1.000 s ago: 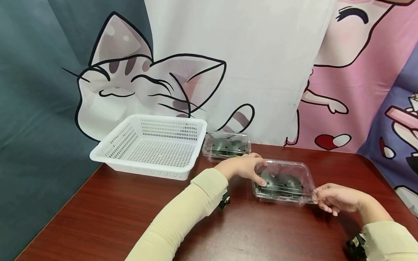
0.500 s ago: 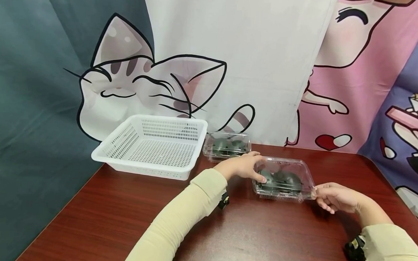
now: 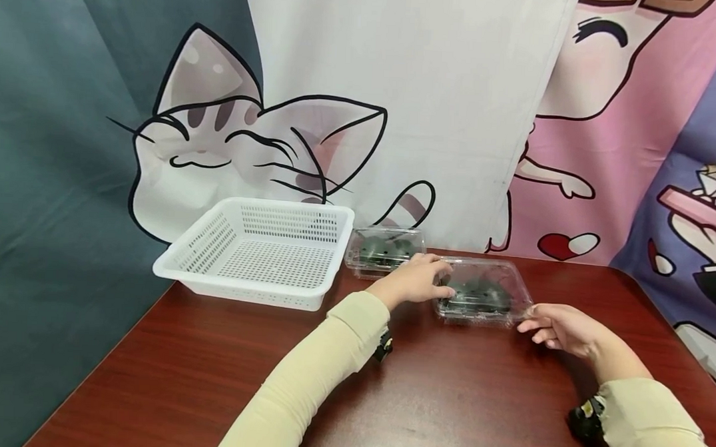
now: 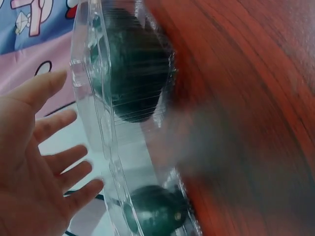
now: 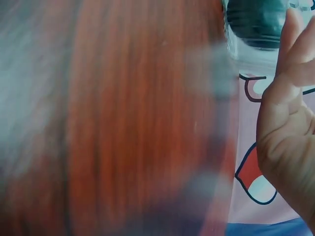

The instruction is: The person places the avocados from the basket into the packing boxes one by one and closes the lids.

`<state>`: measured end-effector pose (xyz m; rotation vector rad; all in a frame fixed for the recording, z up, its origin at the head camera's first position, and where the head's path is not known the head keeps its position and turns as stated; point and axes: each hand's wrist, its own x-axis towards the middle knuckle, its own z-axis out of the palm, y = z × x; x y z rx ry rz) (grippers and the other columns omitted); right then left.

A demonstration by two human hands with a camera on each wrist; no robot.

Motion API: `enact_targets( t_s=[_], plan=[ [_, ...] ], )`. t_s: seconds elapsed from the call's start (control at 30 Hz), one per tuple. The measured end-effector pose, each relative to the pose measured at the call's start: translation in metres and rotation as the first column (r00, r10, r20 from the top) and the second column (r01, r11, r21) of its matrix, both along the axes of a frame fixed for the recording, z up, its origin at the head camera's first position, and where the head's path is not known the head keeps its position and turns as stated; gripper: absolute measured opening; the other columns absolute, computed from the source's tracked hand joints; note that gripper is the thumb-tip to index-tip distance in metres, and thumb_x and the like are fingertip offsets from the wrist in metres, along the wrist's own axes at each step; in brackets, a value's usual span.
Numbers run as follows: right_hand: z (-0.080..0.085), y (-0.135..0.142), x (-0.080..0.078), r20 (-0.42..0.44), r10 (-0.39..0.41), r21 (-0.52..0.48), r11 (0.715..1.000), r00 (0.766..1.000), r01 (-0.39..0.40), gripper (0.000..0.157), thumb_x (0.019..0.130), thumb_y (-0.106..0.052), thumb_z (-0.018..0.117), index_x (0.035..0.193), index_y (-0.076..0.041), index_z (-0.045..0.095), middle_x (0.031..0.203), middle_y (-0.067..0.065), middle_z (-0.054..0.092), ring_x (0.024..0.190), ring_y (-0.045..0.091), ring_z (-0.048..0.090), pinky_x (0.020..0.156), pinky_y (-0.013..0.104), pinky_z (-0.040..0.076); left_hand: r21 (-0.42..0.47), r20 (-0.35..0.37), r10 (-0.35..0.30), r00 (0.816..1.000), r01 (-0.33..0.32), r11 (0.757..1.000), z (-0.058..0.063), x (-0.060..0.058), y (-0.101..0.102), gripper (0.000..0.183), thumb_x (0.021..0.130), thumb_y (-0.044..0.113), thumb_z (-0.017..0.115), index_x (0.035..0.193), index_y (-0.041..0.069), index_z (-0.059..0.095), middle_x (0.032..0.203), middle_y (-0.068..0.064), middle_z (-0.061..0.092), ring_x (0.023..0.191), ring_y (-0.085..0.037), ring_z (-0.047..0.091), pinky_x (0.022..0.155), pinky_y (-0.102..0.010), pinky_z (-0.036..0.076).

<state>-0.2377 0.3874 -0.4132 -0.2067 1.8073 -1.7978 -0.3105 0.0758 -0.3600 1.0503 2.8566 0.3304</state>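
Observation:
A clear plastic clamshell box (image 3: 482, 269) with dark green rounded fruits (image 4: 135, 64) inside lies on the table in the head view. My left hand (image 3: 418, 279) is at its left end, fingers spread and loosely bent. In the left wrist view that palm (image 4: 34, 162) faces the box's side, fingertips close to the plastic. At the box's near right corner, my right hand (image 3: 569, 331) pinches the edge between thumb and fingers. The right wrist view has the right hand (image 5: 290, 113) at the edge of the frame, fingertips at the box's corner.
A second clear box (image 3: 387, 248) of green fruits stands behind my left hand. Left of it is a white perforated plastic basket (image 3: 315, 295). The brown wooden table (image 3: 446, 401) ends at a printed cartoon curtain (image 3: 459, 108) behind.
The near box has moved back, away from me, and slightly left. My right hand has travelled with its corner, while the left hand has shifted a little toward the back.

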Motion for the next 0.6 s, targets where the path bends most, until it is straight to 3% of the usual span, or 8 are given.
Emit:
enact_targets(
  t_s=[0.13,0.3,0.47,0.6],
  plan=[
    [0.001,-0.003,-0.006,0.009,-0.066,0.005,0.998,0.998,0.066,0.032,0.100,-0.014,0.030,0.098,-0.018,0.062,0.092,-0.003,0.069,0.067,0.005,0.062,0.056,0.018,0.044,-0.012,-0.068,0.118,0.991,-0.119,0.993,0.001,-0.008,-0.009,0.050,0.091,0.047,0.050,0.136,0.026,0.045,0.144,-0.004,0.034,0.132,-0.024,0.027,0.103,-0.041,0.027],
    [0.005,-0.008,-0.015,-0.010,-0.225,0.110,0.968,0.974,0.225,0.024,0.097,-0.017,0.032,0.093,-0.018,0.055,0.081,-0.006,0.067,0.067,0.007,0.061,0.056,0.019,0.046,-0.078,-0.019,0.262,0.965,-0.262,0.962,-0.004,-0.015,-0.024,0.055,0.091,0.042,0.050,0.142,0.027,0.036,0.150,-0.009,0.021,0.138,-0.027,0.015,0.108,-0.050,0.015],
    [0.006,-0.018,-0.023,-0.097,-0.301,0.211,0.925,0.949,0.315,0.023,0.094,-0.020,0.028,0.101,-0.005,0.044,0.072,-0.005,0.061,0.065,0.010,0.063,0.057,0.023,0.048,-0.105,0.007,0.273,0.962,-0.271,0.957,-0.013,-0.016,-0.030,0.059,0.092,0.040,0.051,0.146,0.028,0.029,0.152,-0.007,0.018,0.138,-0.029,0.013,0.108,-0.052,0.010],
    [0.006,-0.024,-0.027,-0.092,-0.345,0.164,0.920,0.934,0.356,0.026,0.096,-0.021,0.023,0.103,-0.001,0.037,0.073,-0.006,0.062,0.065,0.010,0.062,0.058,0.023,0.047,-0.106,-0.016,0.251,0.968,-0.251,0.962,-0.013,-0.014,-0.028,0.060,0.091,0.039,0.052,0.146,0.027,0.029,0.151,-0.008,0.020,0.138,-0.028,0.015,0.108,-0.052,0.012]
  ],
)
